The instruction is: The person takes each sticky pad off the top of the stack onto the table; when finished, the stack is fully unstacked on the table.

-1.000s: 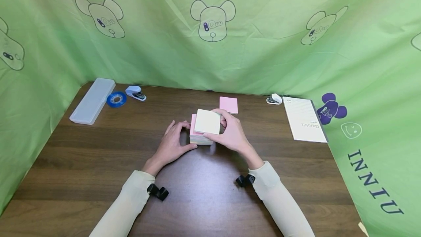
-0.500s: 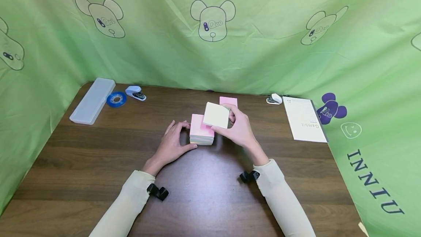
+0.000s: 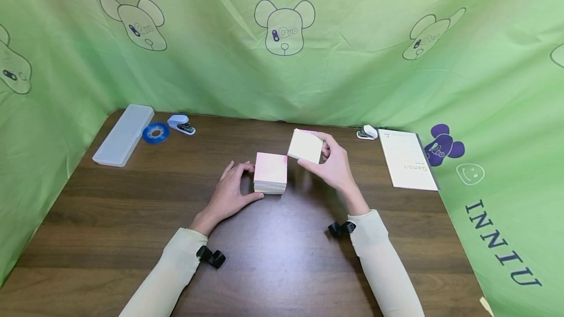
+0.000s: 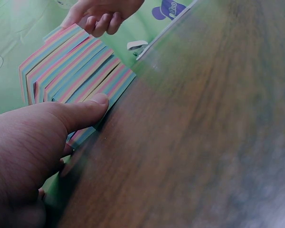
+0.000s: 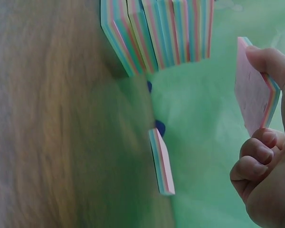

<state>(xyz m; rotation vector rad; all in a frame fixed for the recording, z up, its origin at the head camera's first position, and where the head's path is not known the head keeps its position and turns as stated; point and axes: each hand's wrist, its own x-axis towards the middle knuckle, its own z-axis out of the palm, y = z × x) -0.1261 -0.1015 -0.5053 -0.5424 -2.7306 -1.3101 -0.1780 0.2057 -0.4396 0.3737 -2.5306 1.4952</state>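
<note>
Two bare hands in pale sleeves are over a dark wood table, each wrist w/ a small black cam strapped on. Head view: pad stack, pink on top, stands upright mid-table. L hand is at the stack's left side, thumb along its near side, fingers toward its far-left edge, i.e. gripping round that corner. R hand is right of & a bit beyond the stack, thumb & fingers clamped on a held pad, pale face up, tilted, apart from the stack. Far left of stack, w/ the tape roll in the middle: clear plastic case, blue tape roll, lilac stapler. Far right of stack: white stapler, then "Gambit" notepad just beside it. Green cloth w/ printed bear heads hangs behind stack. L wrist view: stack's sides show pink, yellow & blue-green stripes, layers slightly uneven; L thumb presses low on the stack, other fingers mostly hidden. R hand shows past the stack's top, partly cut off. R wrist view: held pad, pink face & striped edge visible, is pinched b/w R thumb & fingers, clear gap to stack. Lone pad, also pink w/ striped edges, lies on table apart from stack.
</note>
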